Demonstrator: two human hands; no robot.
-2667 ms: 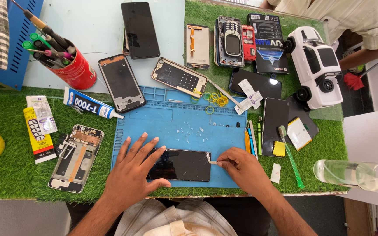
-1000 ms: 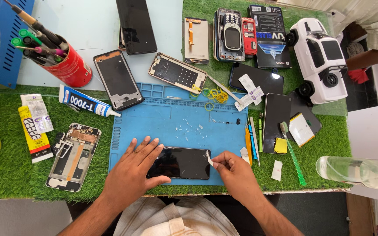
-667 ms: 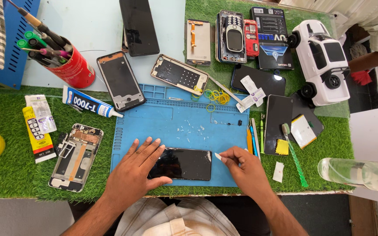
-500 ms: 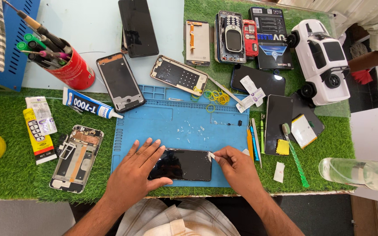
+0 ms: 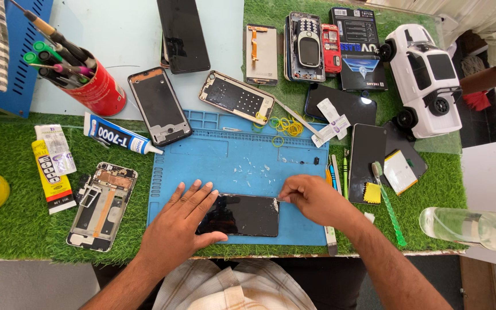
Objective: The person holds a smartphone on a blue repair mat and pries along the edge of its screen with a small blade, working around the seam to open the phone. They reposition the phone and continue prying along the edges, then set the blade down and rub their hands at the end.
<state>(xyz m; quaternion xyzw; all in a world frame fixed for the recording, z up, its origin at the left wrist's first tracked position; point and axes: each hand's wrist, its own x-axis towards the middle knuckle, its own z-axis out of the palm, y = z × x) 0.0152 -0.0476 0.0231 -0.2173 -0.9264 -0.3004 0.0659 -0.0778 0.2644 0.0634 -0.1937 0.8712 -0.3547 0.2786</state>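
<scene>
- left hand (image 5: 182, 227) spread flat, pinning the black phone screen (image 5: 242, 215) on the blue mat (image 5: 231, 166) near the desk's front edge
- right hand (image 5: 311, 198) pinches something small at the screen's right end, long axis running left-right

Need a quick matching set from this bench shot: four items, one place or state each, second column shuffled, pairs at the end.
Things:
1. dark phone screen
2. red tool can
3. white toy car
4. clear bottle

Places or states:
A. lying on its side at the table's right edge
B. on the blue mat, pressed by the left hand, with the right hand at its corner
C. far right, beside a dark box
D. far left, full of screwdrivers and pens

Pairs: 1-B, 2-D, 3-C, 4-A
</scene>
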